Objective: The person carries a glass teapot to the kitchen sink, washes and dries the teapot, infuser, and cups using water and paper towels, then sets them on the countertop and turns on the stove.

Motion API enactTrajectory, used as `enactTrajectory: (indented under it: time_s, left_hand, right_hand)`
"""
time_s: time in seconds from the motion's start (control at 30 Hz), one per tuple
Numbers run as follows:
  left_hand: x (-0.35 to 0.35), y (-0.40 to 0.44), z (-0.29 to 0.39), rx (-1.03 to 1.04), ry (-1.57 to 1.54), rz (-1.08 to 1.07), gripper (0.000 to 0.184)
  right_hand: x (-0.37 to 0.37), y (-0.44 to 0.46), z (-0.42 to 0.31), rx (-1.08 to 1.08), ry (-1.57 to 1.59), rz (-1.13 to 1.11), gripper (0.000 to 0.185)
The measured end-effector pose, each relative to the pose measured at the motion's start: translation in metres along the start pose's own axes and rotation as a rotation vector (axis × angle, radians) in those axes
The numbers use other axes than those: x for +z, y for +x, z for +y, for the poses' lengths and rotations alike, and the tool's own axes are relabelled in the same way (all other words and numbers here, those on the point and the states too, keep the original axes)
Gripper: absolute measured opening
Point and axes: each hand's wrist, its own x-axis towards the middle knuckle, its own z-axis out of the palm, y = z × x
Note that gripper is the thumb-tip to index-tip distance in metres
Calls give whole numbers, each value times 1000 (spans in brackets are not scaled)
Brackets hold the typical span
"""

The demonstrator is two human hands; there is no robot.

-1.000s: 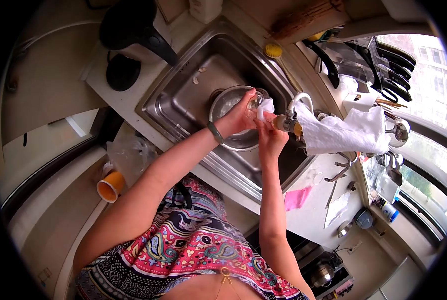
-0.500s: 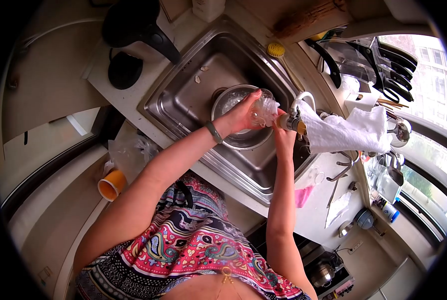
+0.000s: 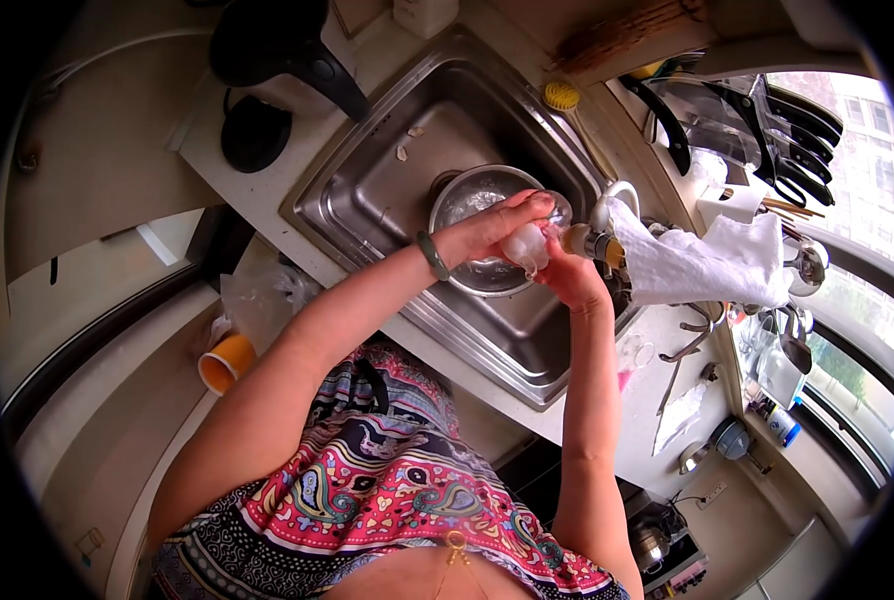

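Observation:
Over a metal bowl (image 3: 440, 203) in the steel sink (image 3: 342, 200), both my hands are closed around a clear, glass-like vessel (image 3: 561, 207). My left hand (image 3: 497, 226), with a bracelet on its wrist, grips it from above. From the right side, my right hand (image 3: 574, 279) holds its lower part. A whitish, translucent lump (image 3: 524, 248) shows between the hands; whether it belongs to the vessel I cannot tell. The tap's nozzle (image 3: 579, 240) is right beside my fingers. Clear water (image 3: 472, 205) appears to lie in the bowl.
A white cloth (image 3: 702, 262) drapes over the tap. A yellow scrub brush (image 3: 561, 96) lies at the sink's back edge. Small pale scraps (image 3: 401, 153) rest in the sink. A black kettle (image 3: 272, 45) stands at left, and knives (image 3: 797, 140) stand in a rack at right.
The vessel has turned and tilted between my hands, and the whitish lump now shows lower. My right hand has moved from beside the nozzle to under the vessel.

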Motion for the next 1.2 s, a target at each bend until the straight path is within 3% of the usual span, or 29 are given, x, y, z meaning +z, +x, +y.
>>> enactTrajectory:
  time_s: [0.13,0.17,0.2,0.23,0.27,0.33,0.4,0.43,0.53,0.63,0.67,0.73,0.8,0.87,0.9,0.93,1.03,1.07,1.13,1.2]
  left_hand:
    - [-3,-2,-3,128,21,-9,61]
    - [-8,-5,-3,302,281,-21,65]
    - [-9,-8,-5,473,540,-35,69]
    - [-9,-10,-6,463,454,-29,83]
    - [-10,-13,-6,466,456,-32,83]
    - [-9,-23,1,188,8,-188,82]
    - [-13,-24,7,163,54,-186,82]
    - [-16,-21,7,183,44,-185,81]
    - [-24,-16,-3,131,-77,-240,74]
    - [-24,-15,-8,215,11,-58,73]
    - [-27,-16,-7,216,12,-60,73]
    - [-23,-21,-4,297,241,-49,77]
    - [-17,-25,-1,301,276,-25,81]
    - [-17,-24,-5,457,373,-66,82]
    - [-13,-23,-7,553,488,-29,82]
    - [-12,-22,-6,554,488,-26,82]
    - [-10,-22,-3,541,465,-46,78]
    - [-9,-22,-3,539,465,-47,78]
    - [-6,-19,-2,380,84,-78,75]
    - [-8,-17,1,294,60,-66,76]
  right_hand:
    - [19,1,3,-98,9,189,38]
    - [1,5,15,-98,391,111,35]
    - [5,5,16,-100,390,113,35]
    - [12,5,17,-137,353,176,34]
    - [16,7,16,-177,315,235,33]
    - [20,8,13,-181,199,178,36]
    - [26,3,8,-78,-214,71,45]
    - [32,2,5,-78,-212,71,45]
    - [47,-1,-7,-579,-1620,94,59]
    - [56,-2,-13,-394,-1573,89,61]
    - [56,-2,-14,-312,-1535,27,60]
    - [39,-1,-14,74,-1067,16,48]
    - [12,-1,3,98,-170,59,31]
    - [9,-2,14,-77,435,-41,17]
    - [16,5,18,-87,901,-12,15]
    - [23,6,20,-143,1004,61,19]
    - [31,6,21,-184,926,95,16]
    - [33,4,23,-209,646,148,19]
    - [38,-4,18,-141,-104,277,30]
    - [28,-1,8,-177,-612,182,32]
